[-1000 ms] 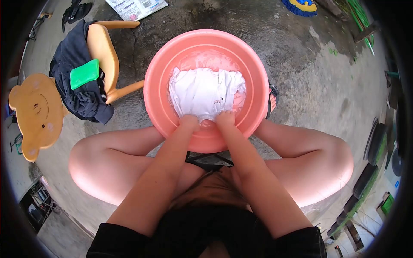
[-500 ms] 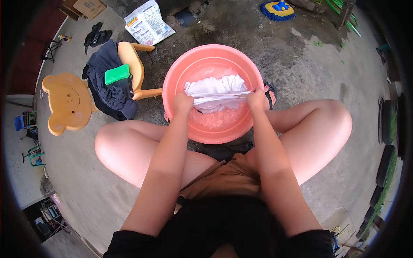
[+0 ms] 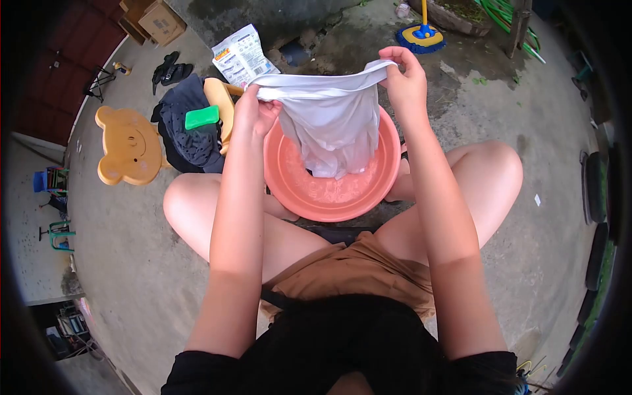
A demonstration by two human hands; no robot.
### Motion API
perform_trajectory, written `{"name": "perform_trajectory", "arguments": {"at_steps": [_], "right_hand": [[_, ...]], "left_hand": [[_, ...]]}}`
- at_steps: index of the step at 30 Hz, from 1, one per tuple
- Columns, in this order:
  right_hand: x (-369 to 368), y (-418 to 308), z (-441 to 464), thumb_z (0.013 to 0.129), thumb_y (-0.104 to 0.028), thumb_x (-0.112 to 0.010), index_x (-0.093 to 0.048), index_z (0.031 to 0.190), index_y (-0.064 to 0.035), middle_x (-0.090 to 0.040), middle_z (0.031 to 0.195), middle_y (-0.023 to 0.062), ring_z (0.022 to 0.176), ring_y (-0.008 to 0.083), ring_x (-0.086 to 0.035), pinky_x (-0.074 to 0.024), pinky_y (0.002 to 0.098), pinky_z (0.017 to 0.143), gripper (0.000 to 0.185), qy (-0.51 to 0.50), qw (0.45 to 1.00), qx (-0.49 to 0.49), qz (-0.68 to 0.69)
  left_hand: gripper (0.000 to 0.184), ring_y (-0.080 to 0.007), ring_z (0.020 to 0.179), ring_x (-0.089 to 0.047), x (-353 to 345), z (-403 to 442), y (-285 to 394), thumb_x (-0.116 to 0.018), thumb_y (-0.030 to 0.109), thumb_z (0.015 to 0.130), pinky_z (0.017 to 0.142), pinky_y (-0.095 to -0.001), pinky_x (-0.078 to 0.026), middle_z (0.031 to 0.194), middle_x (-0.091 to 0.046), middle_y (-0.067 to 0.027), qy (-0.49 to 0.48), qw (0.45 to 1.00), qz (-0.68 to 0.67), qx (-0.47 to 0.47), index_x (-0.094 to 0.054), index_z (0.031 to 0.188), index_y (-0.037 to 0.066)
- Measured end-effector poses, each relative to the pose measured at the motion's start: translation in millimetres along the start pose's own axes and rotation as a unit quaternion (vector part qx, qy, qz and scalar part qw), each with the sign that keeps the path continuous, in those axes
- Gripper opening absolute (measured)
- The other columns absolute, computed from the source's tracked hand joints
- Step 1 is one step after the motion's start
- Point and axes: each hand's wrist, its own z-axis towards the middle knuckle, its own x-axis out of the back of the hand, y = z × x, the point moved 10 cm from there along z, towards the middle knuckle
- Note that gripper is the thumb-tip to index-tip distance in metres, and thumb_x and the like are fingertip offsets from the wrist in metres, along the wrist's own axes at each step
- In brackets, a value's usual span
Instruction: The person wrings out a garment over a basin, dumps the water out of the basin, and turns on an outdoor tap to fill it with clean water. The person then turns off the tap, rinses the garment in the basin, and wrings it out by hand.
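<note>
A wet white garment (image 3: 329,118) hangs stretched between my two hands, above a round pink basin (image 3: 389,168). My left hand (image 3: 255,112) grips its left top corner, and my right hand (image 3: 405,79) pinches the right top corner. The garment's lower end hangs down inside the basin, at or just over the water (image 3: 329,189); which of the two I cannot tell. The basin stands on the ground between my bent legs.
Left of the basin, a yellow chair (image 3: 131,145) holds dark clothes (image 3: 187,148) and a green bar (image 3: 201,118). A printed packet (image 3: 243,56) and black sandals (image 3: 172,70) lie beyond. A blue-and-yellow mop (image 3: 421,38) is at the far right.
Both hands have risen from inside the basin, lifting the white garment up and spreading it out. The view has also shifted, showing more of the ground and boxes at the far left.
</note>
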Motion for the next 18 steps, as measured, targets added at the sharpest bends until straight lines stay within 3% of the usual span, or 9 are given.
{"name": "perform_trajectory", "arguments": {"at_steps": [2, 3, 4, 7, 8, 10, 13, 17, 18], "right_hand": [[-10.1, -52.7, 12.0, 0.081, 0.002, -0.044, -0.060, 0.094, -0.0003, -0.061, 0.087, 0.0066, 0.074, 0.0134, -0.059, -0.0491, 0.0269, 0.064, 0.021, -0.012, 0.997, 0.036, 0.067], [-12.8, -78.5, 16.3, 0.082, 0.002, -0.044, -0.060, 0.094, 0.0003, -0.062, 0.086, 0.0072, 0.072, 0.0136, -0.060, -0.0500, 0.0274, 0.062, 0.021, -0.017, 0.993, 0.059, 0.101], [-16.2, -93.2, 25.3, 0.085, -0.001, -0.046, -0.057, 0.102, 0.0005, -0.060, 0.101, 0.0086, 0.088, 0.0173, -0.062, -0.0543, 0.0299, 0.078, 0.020, -0.041, 0.993, 0.074, 0.079], [-20.3, -151.3, 29.0, 0.085, -0.006, -0.050, -0.055, 0.101, -0.0010, -0.063, 0.090, 0.0106, 0.082, 0.0185, -0.064, -0.0518, 0.0274, 0.065, 0.017, -0.050, 0.989, 0.103, 0.090], [-22.3, -163.4, 28.7, 0.085, 0.001, -0.047, -0.056, 0.100, -0.0031, -0.061, 0.085, 0.0055, 0.078, 0.0127, -0.062, -0.0499, 0.0225, 0.062, 0.018, -0.046, 0.988, 0.086, 0.124], [-23.3, -178.3, 28.7, 0.085, 0.000, -0.047, -0.056, 0.100, -0.0024, -0.061, 0.086, 0.0066, 0.076, 0.0130, -0.062, -0.0500, 0.0230, 0.060, 0.017, -0.043, 0.984, 0.083, 0.153], [-23.5, -172.8, 25.5, 0.085, -0.001, -0.048, -0.055, 0.100, -0.0014, -0.061, 0.086, 0.0076, 0.074, 0.0142, -0.062, -0.0517, 0.0240, 0.063, 0.017, -0.049, 0.981, 0.100, 0.157], [-23.1, -114.8, 29.9, 0.085, -0.002, -0.049, -0.055, 0.102, -0.0025, -0.062, 0.087, 0.0073, 0.078, 0.0161, -0.063, -0.0531, 0.0252, 0.066, 0.019, -0.061, 0.991, 0.042, 0.112], [-23.3, -92.6, 28.3, 0.085, -0.003, -0.049, -0.055, 0.103, -0.0031, -0.062, 0.087, 0.0070, 0.079, 0.0163, -0.063, -0.0532, 0.0253, 0.066, 0.019, -0.066, 0.992, 0.020, 0.110]], "left_hand": [[0.021, -0.0154, 0.082, -0.054, -41.3, -15.2, 35.7, -0.039, 0.015, 0.093, 0.062, -0.0279, -0.043, 0.099, -0.057, -0.0073, -0.045, 0.998, -0.019, -0.040, -0.050, 0.107, 0.003], [0.022, -0.0189, 0.087, -0.056, -55.9, -19.0, 53.9, -0.039, 0.015, 0.094, 0.069, -0.0325, -0.048, 0.103, -0.057, -0.0100, -0.069, 0.995, -0.013, -0.069, -0.050, 0.108, 0.001], [0.023, -0.0214, 0.091, -0.056, -73.3, -32.9, 68.4, -0.039, 0.014, 0.094, 0.075, -0.0359, -0.049, 0.105, -0.057, -0.0118, -0.068, 0.993, -0.006, -0.092, -0.050, 0.108, 0.000], [0.026, -0.0278, 0.102, -0.055, -110.3, -58.3, 105.1, -0.039, 0.015, 0.095, 0.089, -0.0438, -0.048, 0.111, -0.055, -0.0167, -0.096, 0.985, 0.009, -0.144, -0.049, 0.110, -0.004], [0.027, -0.0280, 0.103, -0.055, -118.6, -67.0, 113.9, -0.039, 0.015, 0.094, 0.088, -0.0436, -0.048, 0.112, -0.055, -0.0170, -0.093, 0.983, 0.015, -0.160, -0.049, 0.110, -0.006], [0.028, -0.0289, 0.106, -0.054, -130.1, -76.8, 124.5, -0.039, 0.014, 0.094, 0.091, -0.0450, -0.047, 0.113, -0.054, -0.0176, -0.104, 0.979, 0.005, -0.177, -0.048, 0.111, -0.006], [0.026, -0.0272, 0.104, -0.056, -127.3, -74.8, 123.2, -0.041, 0.015, 0.095, 0.090, -0.0433, -0.048, 0.111, -0.057, -0.0153, -0.107, 0.979, 0.008, -0.172, -0.049, 0.110, -0.004], [0.025, -0.0264, 0.103, -0.058, -101.1, -52.9, 92.5, -0.045, 0.017, 0.093, 0.089, -0.0412, -0.048, 0.110, -0.059, -0.0127, -0.059, 0.987, 0.042, -0.142, -0.052, 0.108, -0.002], [0.025, -0.0251, 0.099, -0.059, -87.5, -41.7, 77.8, -0.051, 0.019, 0.089, 0.084, -0.0421, -0.049, 0.105, -0.061, -0.0123, -0.046, 0.989, 0.050, -0.129, -0.055, 0.106, 0.001]]}}
